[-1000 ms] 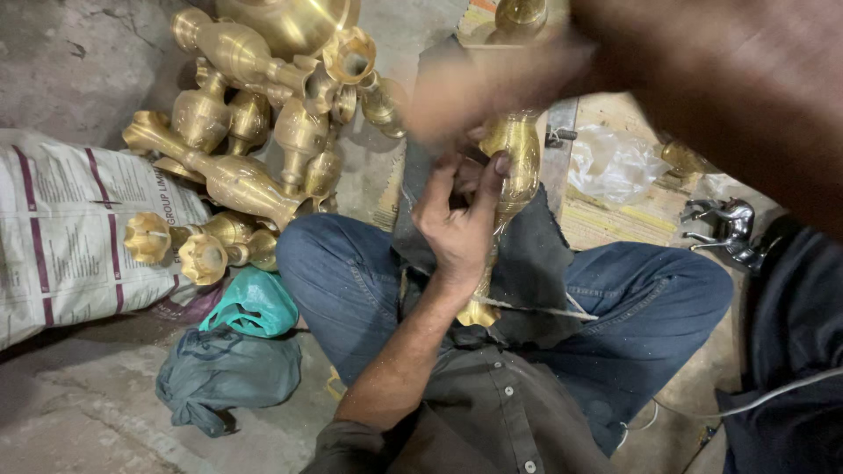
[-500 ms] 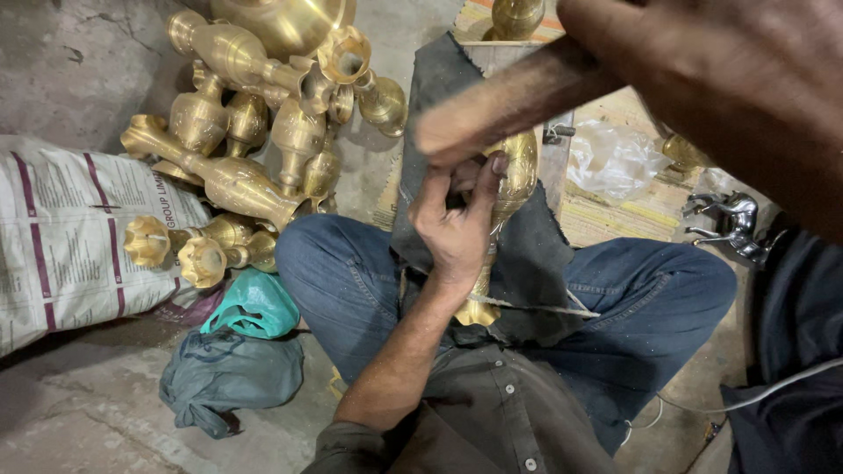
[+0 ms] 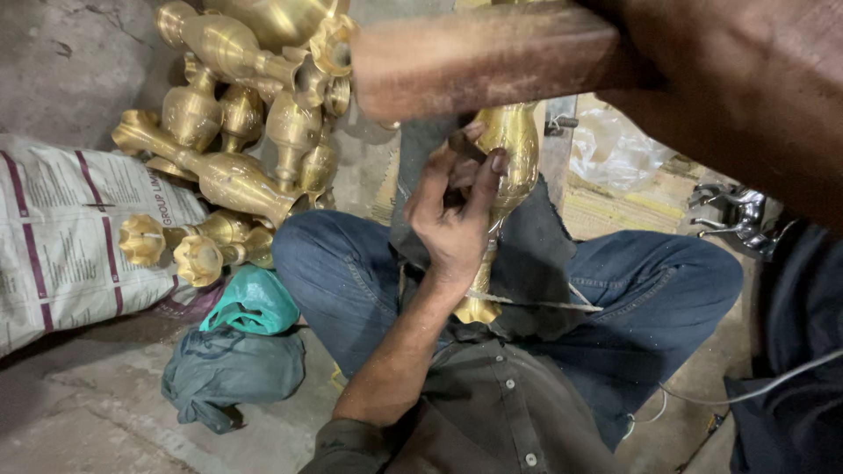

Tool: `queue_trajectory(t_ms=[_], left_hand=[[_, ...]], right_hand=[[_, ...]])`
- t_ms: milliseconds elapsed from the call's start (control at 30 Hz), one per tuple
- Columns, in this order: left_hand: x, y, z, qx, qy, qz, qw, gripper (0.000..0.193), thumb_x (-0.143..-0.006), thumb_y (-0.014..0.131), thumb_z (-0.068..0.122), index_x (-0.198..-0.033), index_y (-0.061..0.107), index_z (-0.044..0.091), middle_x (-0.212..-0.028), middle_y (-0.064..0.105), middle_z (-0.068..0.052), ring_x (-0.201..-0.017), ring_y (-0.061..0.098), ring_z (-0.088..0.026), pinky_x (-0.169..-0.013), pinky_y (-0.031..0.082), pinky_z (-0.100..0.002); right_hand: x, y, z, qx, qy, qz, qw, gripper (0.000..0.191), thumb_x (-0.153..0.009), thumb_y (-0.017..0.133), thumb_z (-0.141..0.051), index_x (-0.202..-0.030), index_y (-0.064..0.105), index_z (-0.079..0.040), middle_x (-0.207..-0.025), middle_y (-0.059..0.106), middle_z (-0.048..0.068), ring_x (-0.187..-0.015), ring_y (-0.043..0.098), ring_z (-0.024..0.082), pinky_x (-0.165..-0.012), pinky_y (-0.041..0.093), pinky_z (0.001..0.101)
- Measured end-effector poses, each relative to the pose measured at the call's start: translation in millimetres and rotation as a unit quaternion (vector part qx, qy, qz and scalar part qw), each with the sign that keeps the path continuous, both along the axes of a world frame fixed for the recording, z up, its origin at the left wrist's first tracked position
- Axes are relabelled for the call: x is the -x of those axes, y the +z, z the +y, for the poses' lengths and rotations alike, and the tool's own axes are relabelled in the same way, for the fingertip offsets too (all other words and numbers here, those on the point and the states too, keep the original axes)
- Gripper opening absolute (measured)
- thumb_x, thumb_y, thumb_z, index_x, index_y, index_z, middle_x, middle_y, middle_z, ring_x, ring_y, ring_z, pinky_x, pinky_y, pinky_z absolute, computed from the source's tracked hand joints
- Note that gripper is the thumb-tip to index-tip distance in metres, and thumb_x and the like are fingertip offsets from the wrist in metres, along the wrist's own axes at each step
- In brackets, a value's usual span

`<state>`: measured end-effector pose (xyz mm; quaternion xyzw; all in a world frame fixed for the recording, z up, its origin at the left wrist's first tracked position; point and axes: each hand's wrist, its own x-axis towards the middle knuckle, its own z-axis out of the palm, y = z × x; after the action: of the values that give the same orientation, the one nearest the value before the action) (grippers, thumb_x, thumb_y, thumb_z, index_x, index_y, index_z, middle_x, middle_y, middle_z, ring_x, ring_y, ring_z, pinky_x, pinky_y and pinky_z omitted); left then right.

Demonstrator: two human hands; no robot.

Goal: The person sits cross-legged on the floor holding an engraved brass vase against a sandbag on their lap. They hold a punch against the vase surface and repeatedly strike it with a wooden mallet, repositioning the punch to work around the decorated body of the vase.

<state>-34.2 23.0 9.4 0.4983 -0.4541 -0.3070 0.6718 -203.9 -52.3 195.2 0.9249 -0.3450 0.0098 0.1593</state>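
I sit cross-legged in blue jeans with a tall brass vase-shaped piece [image 3: 516, 140] lying along my lap on a dark cloth [image 3: 536, 246]. My left hand [image 3: 457, 215] rests against the piece and pinches a small dark tool [image 3: 463, 149] to its upper body. My right hand [image 3: 746, 88] is raised very close to the camera, large and blurred. It grips a thick wooden handle [image 3: 483, 57] that stretches left across the top of the view, above the brass piece. A thin cord [image 3: 536, 305] runs across the piece's base.
A pile of several brass vase pieces [image 3: 237, 105] lies on the concrete floor at upper left. A printed white sack [image 3: 70, 237] is at left, with a green bag [image 3: 253, 303] and grey cloth [image 3: 228, 373] beside my knee. Clear plastic [image 3: 615, 145] and a chrome fitting [image 3: 738, 215] are at right.
My right hand with the wooden handle has swung left and nearer the camera, now covering the top of the view. My left hand stays on the brass piece.
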Motion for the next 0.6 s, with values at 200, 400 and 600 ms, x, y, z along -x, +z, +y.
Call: queue_trajectory(t_ms=[200,400,600], left_hand=[[-0.1,-3.0,1.6,0.005,-0.002,-0.043,0.999,0.032,-0.098,0.080,0.003,-0.127,0.068,0.000,-0.086,0.065,0.001,-0.070,0.055,-0.002,-0.064,0.048,-0.019],[-1.5,-8.3,5.6,0.011,-0.015,-0.011,1.000,0.030,-0.099,0.080,0.007,-0.125,0.066,-0.001,-0.100,0.073,-0.003,-0.069,0.055,-0.003,-0.063,0.049,-0.019],[-0.8,-18.0,4.9,0.036,0.026,-0.048,0.998,0.028,-0.095,0.085,0.005,-0.115,0.066,0.001,-0.089,0.072,-0.003,-0.071,0.064,-0.005,-0.066,0.053,-0.021]], right_hand=[[0.7,0.9,2.6,-0.008,-0.007,-0.001,1.000,0.017,-0.102,0.060,-0.011,-0.117,0.061,-0.003,-0.080,0.060,0.011,-0.064,0.061,0.019,-0.063,0.053,0.0326],[-4.3,4.7,4.0,-0.029,-0.015,-0.026,0.999,0.015,-0.103,0.059,-0.010,-0.117,0.061,-0.002,-0.079,0.059,0.011,-0.064,0.060,0.019,-0.062,0.053,0.0324],[-10.8,13.9,9.5,0.009,-0.045,0.080,0.996,0.012,-0.104,0.059,-0.012,-0.113,0.062,-0.005,-0.076,0.058,0.008,-0.061,0.059,0.016,-0.062,0.053,0.0299]])
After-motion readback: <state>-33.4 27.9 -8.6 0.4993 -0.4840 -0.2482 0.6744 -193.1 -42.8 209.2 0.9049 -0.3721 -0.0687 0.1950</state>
